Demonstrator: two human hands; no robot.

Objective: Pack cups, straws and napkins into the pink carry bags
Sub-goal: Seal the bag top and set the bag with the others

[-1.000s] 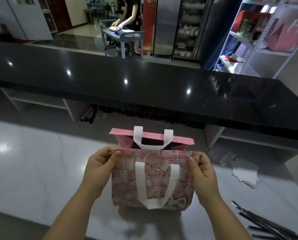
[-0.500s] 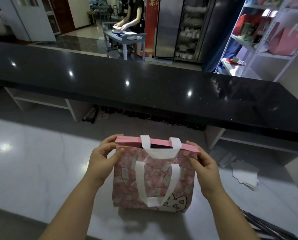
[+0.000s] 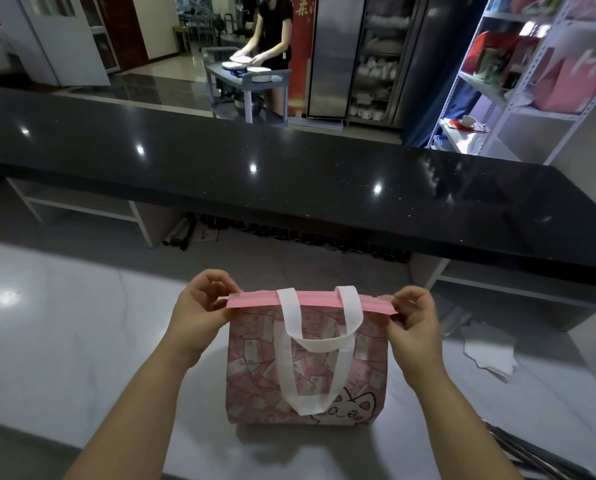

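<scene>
Standing upright on the pale surface (image 3: 64,341), the pink carry bag (image 3: 255,375) has its top band pinched flat at both ends, left hand (image 3: 199,306) and right hand (image 3: 414,320) each gripping it between curled fingers (image 3: 213,284) and thumb. Contents hidden; this bag appears near closing. Napkins (image 3: 490,355) right of the bag and straws (image 3: 532,455) at its near right lie unpacked; no cups show. Bag print: a cat, no legible words; red banner (image 3: 303,12) far behind, characters unreadable

One head-worn wide-angle view looks forward and down, close above the bag (image 3: 307,368) on the desk (image 3: 64,341); beyond the bag runs a black counter (image 3: 289,174).
</scene>
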